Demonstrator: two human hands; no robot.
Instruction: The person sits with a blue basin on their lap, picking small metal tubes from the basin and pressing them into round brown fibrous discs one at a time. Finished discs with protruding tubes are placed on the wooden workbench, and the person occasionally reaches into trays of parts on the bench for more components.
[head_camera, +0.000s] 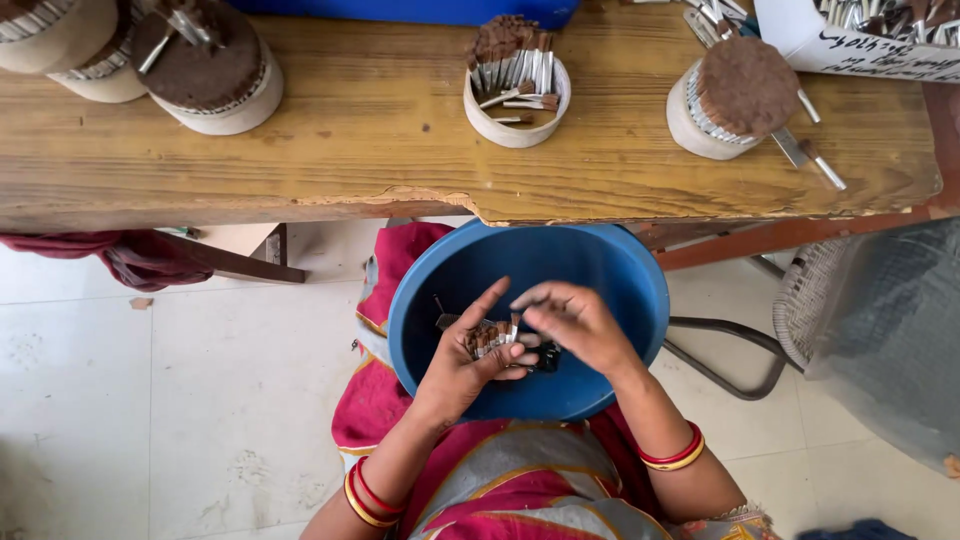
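Observation:
My left hand (465, 360) holds a small bundle of brush heads (490, 336), brown bristles in silver metal ferrules, over a blue plastic tub (620, 270) on my lap. My right hand (575, 322) hovers beside the bundle, its fingertips pinched at one brush head at the bundle's right end. Something small and dark (547, 356) lies under the right hand inside the tub. Red and gold bangles circle both wrists.
A worn wooden table (380, 150) stands ahead, its chipped edge just beyond the tub. On it are a white cup of brush heads (517, 85), round white holders packed with bristles (735, 95) (205, 65), and loose brushes. A metal chair frame (740, 360) is at right.

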